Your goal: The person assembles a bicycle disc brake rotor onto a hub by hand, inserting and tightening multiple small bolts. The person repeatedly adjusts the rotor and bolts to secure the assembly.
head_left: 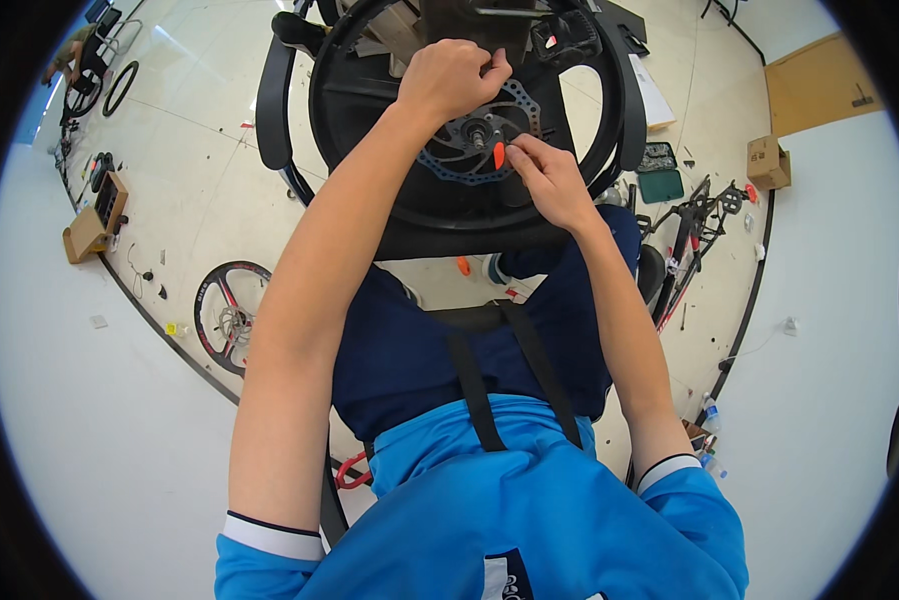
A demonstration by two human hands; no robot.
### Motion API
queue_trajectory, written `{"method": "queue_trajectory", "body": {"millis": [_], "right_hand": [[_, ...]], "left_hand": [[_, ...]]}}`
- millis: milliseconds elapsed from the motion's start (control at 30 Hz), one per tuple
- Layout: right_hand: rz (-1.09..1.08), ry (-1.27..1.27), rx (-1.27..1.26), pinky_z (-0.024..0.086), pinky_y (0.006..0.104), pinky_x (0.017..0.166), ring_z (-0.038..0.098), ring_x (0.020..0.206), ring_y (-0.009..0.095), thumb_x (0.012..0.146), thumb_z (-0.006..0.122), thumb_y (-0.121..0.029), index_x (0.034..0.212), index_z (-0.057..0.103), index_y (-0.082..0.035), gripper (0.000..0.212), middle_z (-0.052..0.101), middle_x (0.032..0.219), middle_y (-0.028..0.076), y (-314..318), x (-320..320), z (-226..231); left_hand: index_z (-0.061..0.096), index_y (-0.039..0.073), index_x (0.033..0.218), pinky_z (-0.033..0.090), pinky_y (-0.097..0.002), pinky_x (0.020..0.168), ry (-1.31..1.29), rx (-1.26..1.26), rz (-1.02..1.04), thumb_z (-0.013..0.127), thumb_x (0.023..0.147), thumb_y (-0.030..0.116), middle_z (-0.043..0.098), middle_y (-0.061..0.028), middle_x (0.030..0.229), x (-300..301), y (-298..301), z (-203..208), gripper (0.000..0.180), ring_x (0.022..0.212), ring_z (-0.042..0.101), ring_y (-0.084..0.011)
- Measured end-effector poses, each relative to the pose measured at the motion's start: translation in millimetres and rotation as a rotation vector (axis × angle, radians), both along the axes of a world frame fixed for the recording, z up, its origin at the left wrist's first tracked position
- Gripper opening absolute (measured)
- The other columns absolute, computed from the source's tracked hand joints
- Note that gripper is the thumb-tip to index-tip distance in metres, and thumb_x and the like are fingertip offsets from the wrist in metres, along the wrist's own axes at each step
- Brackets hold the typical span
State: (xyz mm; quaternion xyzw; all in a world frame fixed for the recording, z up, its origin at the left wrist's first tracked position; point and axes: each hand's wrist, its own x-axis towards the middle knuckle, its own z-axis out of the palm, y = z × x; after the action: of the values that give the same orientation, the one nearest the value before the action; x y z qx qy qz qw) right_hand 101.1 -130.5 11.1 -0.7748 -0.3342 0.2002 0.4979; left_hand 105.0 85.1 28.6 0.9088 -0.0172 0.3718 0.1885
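Observation:
A black wheel (pixel 322 110) lies flat on a black chair in front of me, with a perforated metal brake disc (pixel 456 172) around its hub axle (pixel 477 133). My left hand (pixel 452 80) is closed over the far side of the disc, thumb toward the right. Whatever its curled fingers hold is hidden. At the disc's near right side, my right hand (pixel 551 182) pinches a small orange-red piece (pixel 499 155) beside the axle; its exact kind is unclear.
Chair armrests (pixel 274 105) flank the wheel, and a black pedal (pixel 566 40) is beyond it. On the floor are a green tool case (pixel 661 185), bicycle parts (pixel 694 232), a spoked wheel (pixel 231 318) and cardboard boxes (pixel 87 236). Another person (pixel 69 55) is far left.

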Motion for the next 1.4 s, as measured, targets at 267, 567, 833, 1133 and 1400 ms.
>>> {"method": "queue_trajectory", "body": {"millis": [267, 567, 833, 1133, 1400], "right_hand": [[0.045, -0.011, -0.030, 0.039, 0.0308, 0.059, 0.043, 0.059, 0.016, 0.101, 0.057, -0.024, 0.091, 0.060, 0.001, 0.027, 0.050, 0.064, 0.009, 0.9, 4.8, -0.7], [0.096, -0.006, -0.003, 0.031, 0.0271, 0.055, 0.036, 0.059, 0.008, 0.104, 0.054, -0.027, 0.088, 0.058, -0.003, 0.029, 0.040, 0.063, -0.002, -0.7, 7.0, -7.0], [0.163, -0.062, -0.018, 0.034, 0.0289, 0.057, 0.039, 0.060, 0.010, 0.102, 0.055, -0.027, 0.087, 0.057, -0.001, 0.030, 0.043, 0.063, 0.001, 1.5, 16.3, -0.8], [0.330, -0.216, -0.240, 0.048, 0.0410, 0.066, 0.062, 0.070, 0.037, 0.099, 0.057, -0.024, 0.094, 0.065, 0.001, 0.027, 0.063, 0.072, 0.020, 6.2, 33.4, 39.0], [0.482, -0.433, -0.332, 0.045, 0.0410, 0.061, 0.057, 0.061, 0.035, 0.098, 0.059, -0.023, 0.093, 0.065, 0.001, 0.025, 0.060, 0.067, 0.019, 10.8, 51.7, 46.9]], "left_hand": [[0.065, 0.002, 0.059, 0.049, -0.0458, 0.054, 0.002, 0.005, -0.016, 0.064, 0.088, 0.029, 0.059, -0.0160, 0.059, 0.5, -2.6, 3.9, 0.040, 0.058, 0.061, -0.0382], [0.064, 0.002, 0.058, 0.049, -0.0453, 0.054, 0.009, 0.002, 0.016, 0.065, 0.087, 0.029, 0.059, -0.0159, 0.058, 1.6, -1.9, 1.4, 0.041, 0.058, 0.061, -0.0379], [0.064, 0.002, 0.057, 0.050, -0.0449, 0.054, -0.030, 0.016, 0.022, 0.066, 0.086, 0.029, 0.059, -0.0155, 0.058, 1.2, -2.0, -0.2, 0.040, 0.058, 0.062, -0.0369], [0.065, 0.003, 0.058, 0.050, -0.0444, 0.054, -0.018, 0.030, 0.045, 0.065, 0.086, 0.028, 0.060, -0.0146, 0.058, 0.8, -1.7, -0.3, 0.038, 0.058, 0.063, -0.0359], [0.066, 0.003, 0.059, 0.050, -0.0441, 0.055, -0.013, 0.005, 0.048, 0.066, 0.086, 0.029, 0.061, -0.0141, 0.060, 0.5, -2.5, -0.8, 0.037, 0.059, 0.063, -0.0358]]}}
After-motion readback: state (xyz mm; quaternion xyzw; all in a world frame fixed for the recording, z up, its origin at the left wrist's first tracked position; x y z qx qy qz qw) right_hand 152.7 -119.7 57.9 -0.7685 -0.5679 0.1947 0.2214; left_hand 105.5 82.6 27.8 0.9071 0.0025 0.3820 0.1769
